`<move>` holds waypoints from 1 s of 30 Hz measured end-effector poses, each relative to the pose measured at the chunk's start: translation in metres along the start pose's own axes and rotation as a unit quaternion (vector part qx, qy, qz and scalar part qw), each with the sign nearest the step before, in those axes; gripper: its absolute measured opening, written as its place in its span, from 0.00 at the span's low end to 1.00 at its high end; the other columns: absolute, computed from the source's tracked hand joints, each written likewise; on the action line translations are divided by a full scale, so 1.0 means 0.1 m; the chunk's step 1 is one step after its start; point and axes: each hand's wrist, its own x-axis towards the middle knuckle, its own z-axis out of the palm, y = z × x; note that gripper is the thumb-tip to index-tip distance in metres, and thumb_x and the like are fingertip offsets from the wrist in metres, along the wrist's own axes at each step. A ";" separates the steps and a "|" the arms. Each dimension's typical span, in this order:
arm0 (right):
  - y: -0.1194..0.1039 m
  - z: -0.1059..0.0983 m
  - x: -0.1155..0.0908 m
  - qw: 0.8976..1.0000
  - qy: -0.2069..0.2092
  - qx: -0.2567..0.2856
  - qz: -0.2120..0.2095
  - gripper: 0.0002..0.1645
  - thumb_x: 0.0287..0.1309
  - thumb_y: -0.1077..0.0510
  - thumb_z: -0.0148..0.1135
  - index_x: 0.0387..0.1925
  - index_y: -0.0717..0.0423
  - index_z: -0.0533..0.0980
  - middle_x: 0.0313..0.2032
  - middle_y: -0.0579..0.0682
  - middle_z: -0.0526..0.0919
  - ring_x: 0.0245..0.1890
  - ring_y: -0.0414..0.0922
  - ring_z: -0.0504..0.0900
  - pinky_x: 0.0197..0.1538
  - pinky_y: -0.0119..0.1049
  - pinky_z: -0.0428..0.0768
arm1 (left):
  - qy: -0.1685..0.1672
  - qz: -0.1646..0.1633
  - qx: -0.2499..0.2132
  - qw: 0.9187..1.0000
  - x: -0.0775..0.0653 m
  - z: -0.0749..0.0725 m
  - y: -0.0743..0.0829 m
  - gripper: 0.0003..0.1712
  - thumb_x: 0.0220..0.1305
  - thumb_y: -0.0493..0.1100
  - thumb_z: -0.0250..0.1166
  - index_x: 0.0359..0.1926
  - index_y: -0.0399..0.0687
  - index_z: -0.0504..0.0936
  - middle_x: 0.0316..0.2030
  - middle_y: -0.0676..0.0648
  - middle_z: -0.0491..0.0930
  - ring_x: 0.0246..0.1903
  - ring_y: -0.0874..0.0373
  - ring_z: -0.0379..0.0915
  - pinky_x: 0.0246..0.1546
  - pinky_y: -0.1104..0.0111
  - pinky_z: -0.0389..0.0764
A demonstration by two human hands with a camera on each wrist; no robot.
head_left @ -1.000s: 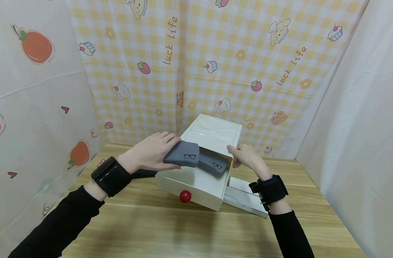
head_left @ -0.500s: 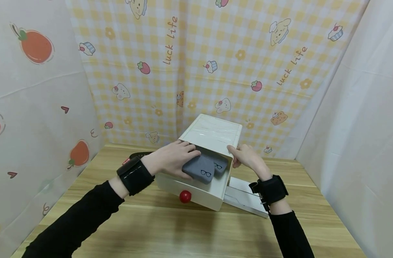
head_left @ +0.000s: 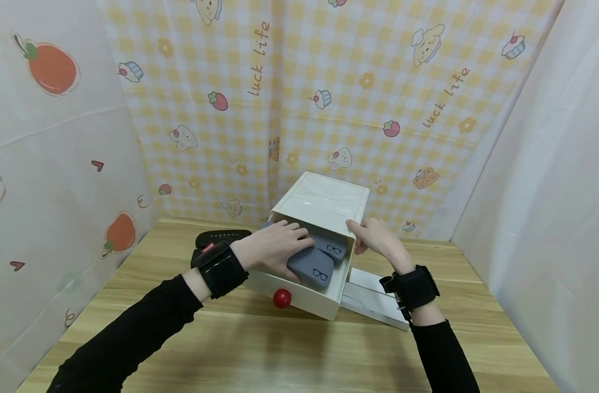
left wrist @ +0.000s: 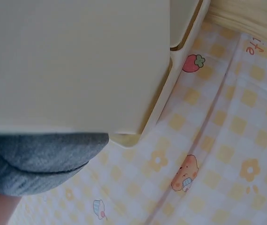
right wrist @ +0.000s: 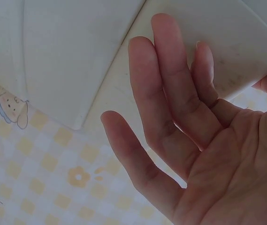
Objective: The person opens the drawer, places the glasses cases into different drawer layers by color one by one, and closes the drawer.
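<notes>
Yellow-checked fabric printed with cartoon animals, berries and the words "luck life" hangs behind a wood-grain bench, with paler curtains at either side. On the bench sits a white housing, its drawer pulled out toward the person, a round red knob on the front. Two grey cases, each marked with a small pair of glasses, lie inside: the nearer grey case toward the drawer front, the farther grey case just behind it, partly under the housing's top. Of the two hands, the left hand reaches over the drawer's left side, thumb and bent fingers about the left end of the nearer grey case. The right hand grips the housing's front right corner, thumb on the top edge; the right wrist view shows its other fingers loosely bent and spread beside the white wall. Black cases lie left of the drawer, partly hidden by the left wrist's black strap. White flat pieces lie to the drawer's right.
</notes>
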 end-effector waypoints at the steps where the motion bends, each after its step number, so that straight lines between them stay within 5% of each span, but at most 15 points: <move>1: 0.00 0.00 0.00 1.000 0.000 0.000 0.000 0.37 0.68 0.37 0.41 0.20 0.60 0.78 0.23 0.52 0.86 0.24 0.41 0.84 0.51 0.49 0.77 | 0.000 0.001 0.000 1.000 0.01 0.00 0.00 0.45 0.46 0.69 0.68 0.61 0.51 0.72 0.56 0.47 0.76 0.51 0.54 0.71 0.55 0.60 0.71; 9: -0.01 -0.01 0.00 1.000 -0.003 -0.003 0.001 0.38 0.68 0.36 0.40 0.20 0.60 0.79 0.23 0.53 0.86 0.30 0.47 0.86 0.51 0.48 0.77 | 0.018 0.022 -0.011 1.000 0.04 0.08 0.01 0.44 0.47 0.67 0.70 0.61 0.49 0.71 0.53 0.47 0.76 0.51 0.54 0.70 0.54 0.59 0.73; 30: 0.01 -0.01 0.03 1.000 -0.003 -0.005 0.006 0.38 0.67 0.36 0.41 0.19 0.60 0.80 0.21 0.51 0.86 0.27 0.42 0.85 0.51 0.49 0.77 | 0.021 0.031 -0.065 0.997 0.06 0.17 -0.01 0.42 0.48 0.61 0.72 0.60 0.45 0.73 0.54 0.46 0.78 0.53 0.54 0.72 0.57 0.62 0.74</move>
